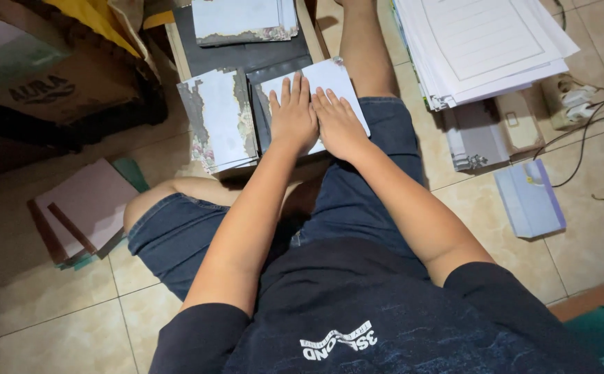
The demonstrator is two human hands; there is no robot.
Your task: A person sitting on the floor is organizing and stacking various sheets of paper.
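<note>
Your left hand (293, 114) and right hand (338, 125) lay flat, fingers spread, side by side on a white card (340, 79) at 12 o'clock; card stack (219, 121) just beside at 9.

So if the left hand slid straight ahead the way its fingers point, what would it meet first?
The left hand lies flat on a white card, fingers pointing away from the person. Straight on, it would cross the card's far edge onto the dark board, then probably reach the stack of floral-edged cards.
</note>
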